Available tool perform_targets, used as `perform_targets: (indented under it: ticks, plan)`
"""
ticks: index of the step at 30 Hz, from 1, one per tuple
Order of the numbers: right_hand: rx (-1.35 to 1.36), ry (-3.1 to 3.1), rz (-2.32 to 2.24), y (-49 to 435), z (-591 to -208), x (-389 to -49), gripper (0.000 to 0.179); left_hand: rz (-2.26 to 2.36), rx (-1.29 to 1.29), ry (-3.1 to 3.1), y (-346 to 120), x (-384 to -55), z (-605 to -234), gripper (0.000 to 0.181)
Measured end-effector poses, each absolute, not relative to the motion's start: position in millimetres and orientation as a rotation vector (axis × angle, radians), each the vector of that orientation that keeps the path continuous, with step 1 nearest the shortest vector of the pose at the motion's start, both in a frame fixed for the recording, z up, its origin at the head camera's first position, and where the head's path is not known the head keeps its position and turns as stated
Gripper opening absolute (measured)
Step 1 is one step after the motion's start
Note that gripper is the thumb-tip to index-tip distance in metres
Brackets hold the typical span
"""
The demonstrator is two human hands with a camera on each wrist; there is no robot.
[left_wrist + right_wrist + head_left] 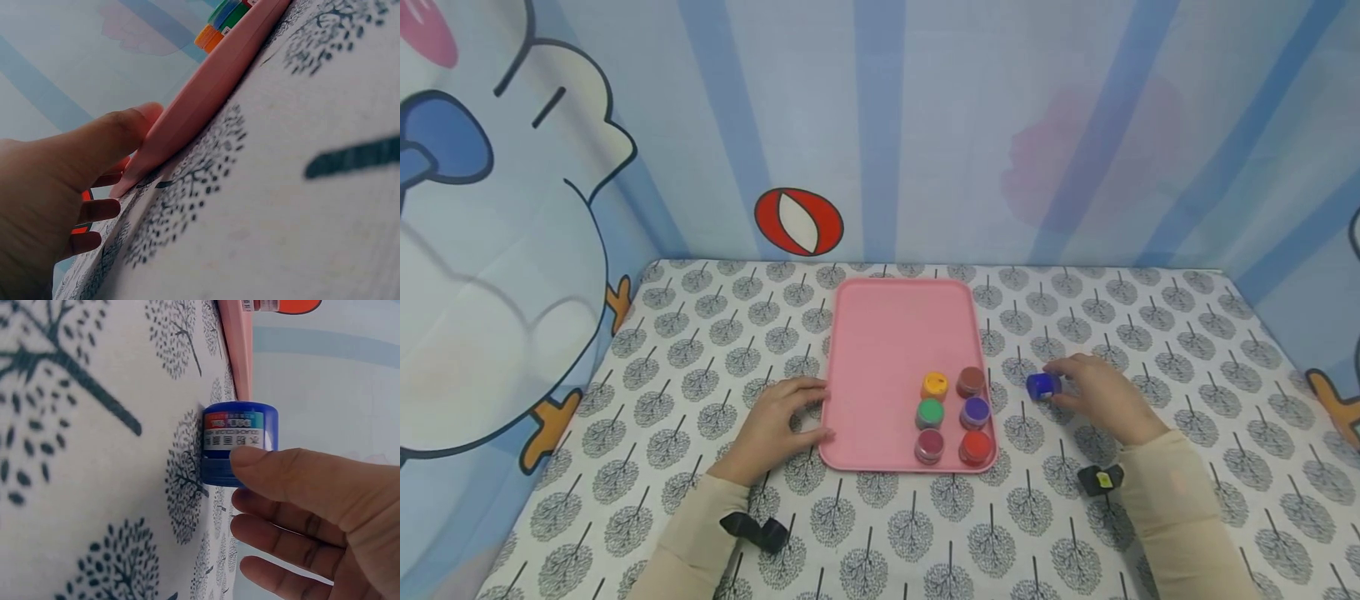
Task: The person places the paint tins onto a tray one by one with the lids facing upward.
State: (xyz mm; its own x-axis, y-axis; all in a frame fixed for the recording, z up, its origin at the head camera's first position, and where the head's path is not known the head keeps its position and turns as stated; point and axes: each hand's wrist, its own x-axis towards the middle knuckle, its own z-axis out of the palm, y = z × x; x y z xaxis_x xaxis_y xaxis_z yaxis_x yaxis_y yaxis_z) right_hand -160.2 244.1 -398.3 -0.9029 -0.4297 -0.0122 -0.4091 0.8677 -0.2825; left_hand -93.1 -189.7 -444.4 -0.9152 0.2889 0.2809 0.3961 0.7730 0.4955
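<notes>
Off the tray's right side, my right hand (pixel 1102 392) pinches a blue paint jar (pixel 1042 386) that lies on its side, right at the cloth. In the right wrist view, the thumb (pixel 256 457) presses on the jar beside its printed label (pixel 232 430), and the index finger is hidden behind. My left hand (pixel 777 427) touches the left rim of the pink tray (pixel 872 333) with relaxed fingers. In its front right part stand two columns of paint jars: yellow (pixel 935 384), green (pixel 929 413), dark red (pixel 928 447), brown (pixel 971 382), purple (pixel 975 412) and red (pixel 975 447).
A white cloth (pixel 700 450) printed with grey trees covers the table. Behind it hangs a blue striped backdrop (pixel 955 125) with cartoon figures. Black straps with small devices (pixel 1101 480) sit at both wrists.
</notes>
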Motion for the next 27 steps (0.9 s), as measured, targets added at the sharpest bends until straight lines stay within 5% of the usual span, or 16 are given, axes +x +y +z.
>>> perform_targets:
  ticks: [27]
  plan:
    - [-0.614,2.953,-0.458,237.4,-398.7,-161.7,0.034,-0.825,-0.551,-2.782,-190.1,-93.3,-444.5,0.055]
